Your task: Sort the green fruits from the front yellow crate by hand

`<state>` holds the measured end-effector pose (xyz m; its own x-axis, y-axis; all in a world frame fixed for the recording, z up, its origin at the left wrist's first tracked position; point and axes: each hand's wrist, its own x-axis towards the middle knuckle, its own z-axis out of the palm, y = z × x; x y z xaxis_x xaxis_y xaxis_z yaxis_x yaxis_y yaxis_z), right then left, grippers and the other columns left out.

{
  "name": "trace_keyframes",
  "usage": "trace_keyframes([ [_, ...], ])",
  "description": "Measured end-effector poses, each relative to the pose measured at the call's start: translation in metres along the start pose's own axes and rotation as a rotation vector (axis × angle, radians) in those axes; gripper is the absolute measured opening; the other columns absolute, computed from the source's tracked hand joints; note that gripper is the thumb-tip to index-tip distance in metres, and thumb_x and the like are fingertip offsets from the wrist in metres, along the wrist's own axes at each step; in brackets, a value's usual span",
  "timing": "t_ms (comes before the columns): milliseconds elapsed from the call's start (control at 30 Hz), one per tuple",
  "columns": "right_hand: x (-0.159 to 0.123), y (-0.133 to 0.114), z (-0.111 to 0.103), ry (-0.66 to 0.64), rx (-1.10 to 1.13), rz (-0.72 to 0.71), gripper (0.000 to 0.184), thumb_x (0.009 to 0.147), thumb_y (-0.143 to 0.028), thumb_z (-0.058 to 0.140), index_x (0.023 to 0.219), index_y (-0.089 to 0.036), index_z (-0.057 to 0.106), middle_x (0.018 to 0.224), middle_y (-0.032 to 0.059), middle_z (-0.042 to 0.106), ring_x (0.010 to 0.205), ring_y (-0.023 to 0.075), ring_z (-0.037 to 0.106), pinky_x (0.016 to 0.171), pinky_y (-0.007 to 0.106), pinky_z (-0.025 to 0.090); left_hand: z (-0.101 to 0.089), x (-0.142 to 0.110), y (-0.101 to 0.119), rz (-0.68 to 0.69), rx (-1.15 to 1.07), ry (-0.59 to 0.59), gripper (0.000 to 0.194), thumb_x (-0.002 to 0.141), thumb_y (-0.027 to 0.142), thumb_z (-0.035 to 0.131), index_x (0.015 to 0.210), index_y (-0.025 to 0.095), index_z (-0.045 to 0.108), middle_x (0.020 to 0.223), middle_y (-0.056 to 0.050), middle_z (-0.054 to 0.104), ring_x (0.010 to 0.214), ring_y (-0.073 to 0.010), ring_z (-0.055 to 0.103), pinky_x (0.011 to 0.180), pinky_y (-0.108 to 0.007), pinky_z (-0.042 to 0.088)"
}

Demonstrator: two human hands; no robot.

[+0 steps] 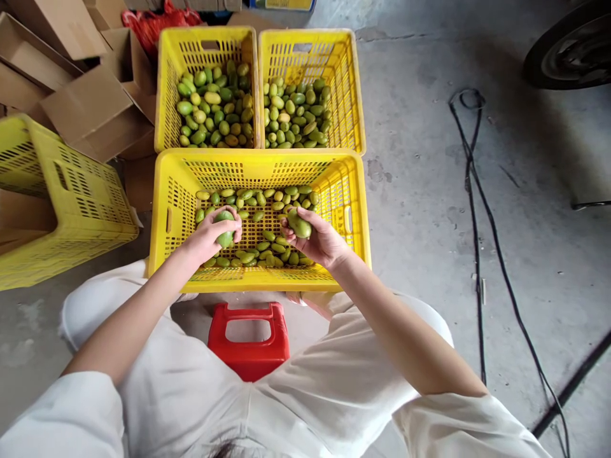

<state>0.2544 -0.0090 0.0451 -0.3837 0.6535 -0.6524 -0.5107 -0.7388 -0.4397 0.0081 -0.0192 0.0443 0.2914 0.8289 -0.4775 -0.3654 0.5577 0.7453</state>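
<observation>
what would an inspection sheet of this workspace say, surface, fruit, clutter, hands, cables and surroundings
Surface: grey floor, marked with darker patches.
Fruit: loose green and yellowish fruits in the front crate; more in the rear left crate and rear right crate.
Clutter: cardboard boxes and a red bag at upper left; side crate at far left; red plastic stool at the front crate's near side.
Hands: left hand holds a green fruit; right hand holds another fruit.
Cables: black cable looped on the floor at right; connections not visible.
Surroundings: part of a wheel at upper right.
</observation>
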Motion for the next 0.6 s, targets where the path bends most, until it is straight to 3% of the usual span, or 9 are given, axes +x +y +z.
trace_keyframes([
  [133,0.007,0.008,-0.006,0.021,0.037,-0.001,0.032,0.075,-0.013,0.082,0.080,-0.021,0.052,0.075,-0.0028,0.062,0.055,0.0066,0.047,0.041,0.013,0.033,0.006,-0.004,-0.004,-0.134,0.034,-0.056,0.035,0.056,0.019,0.093,0.071,0.017,0.062,0.060,0.003,0.060,0.047,-0.0107,0.055,0.042,-0.022,0.041],
  [300,0.008,0.013,-0.008,-0.004,-0.047,-0.004,0.026,0.075,-0.017,0.084,0.090,-0.020,0.062,0.072,-0.0038,0.062,0.049,0.0058,0.043,0.037,0.014,0.025,0.006,-0.001,-0.007,-0.184,0.008,0.046,0.031,0.069,0.031,0.089,0.074,0.015,0.063,0.061,0.001,0.060,0.044,-0.0091,0.051,0.039,-0.021,0.036],
  [367,0.007,0.012,-0.007,-0.002,-0.046,-0.022,0.022,0.080,-0.028,0.083,0.091,-0.019,0.065,0.072,-0.0030,0.063,0.050,0.0071,0.046,0.038,0.016,0.030,0.002,0.003,-0.006,-0.154,-0.052,0.104,0.024,0.077,0.032,0.081,0.079,0.015,0.065,0.066,-0.003,0.063,0.052,-0.0126,0.058,0.045,-0.024,0.045],
  [433,0.007,0.010,-0.006,-0.003,-0.004,-0.027,0.019,0.086,-0.036,0.077,0.094,-0.020,0.068,0.076,-0.0003,0.068,0.059,0.0118,0.057,0.046,0.020,0.046,-0.001,0.006,-0.004,-0.113,-0.118,0.161,0.016,0.080,0.026,0.073,0.089,0.014,0.068,0.077,-0.007,0.069,0.070,-0.0195,0.070,0.061,-0.030,0.057],
  [500,0.008,0.008,-0.006,-0.008,0.048,-0.033,0.019,0.087,-0.035,0.073,0.100,-0.022,0.070,0.087,0.0033,0.074,0.075,0.0175,0.068,0.063,0.028,0.061,-0.003,0.008,-0.002,-0.070,-0.151,0.190,0.020,0.079,0.019,0.071,0.098,0.013,0.070,0.089,-0.010,0.073,0.089,-0.0243,0.074,0.077,-0.035,0.062],
  [600,0.010,0.007,-0.006,0.001,0.069,-0.083,0.023,0.082,-0.027,0.076,0.104,-0.022,0.069,0.096,0.0054,0.077,0.088,0.0201,0.073,0.082,0.033,0.065,-0.001,0.006,-0.002,-0.048,-0.109,0.174,0.028,0.076,0.017,0.080,0.101,0.014,0.069,0.089,-0.008,0.074,0.089,-0.0224,0.075,0.079,-0.033,0.062],
])
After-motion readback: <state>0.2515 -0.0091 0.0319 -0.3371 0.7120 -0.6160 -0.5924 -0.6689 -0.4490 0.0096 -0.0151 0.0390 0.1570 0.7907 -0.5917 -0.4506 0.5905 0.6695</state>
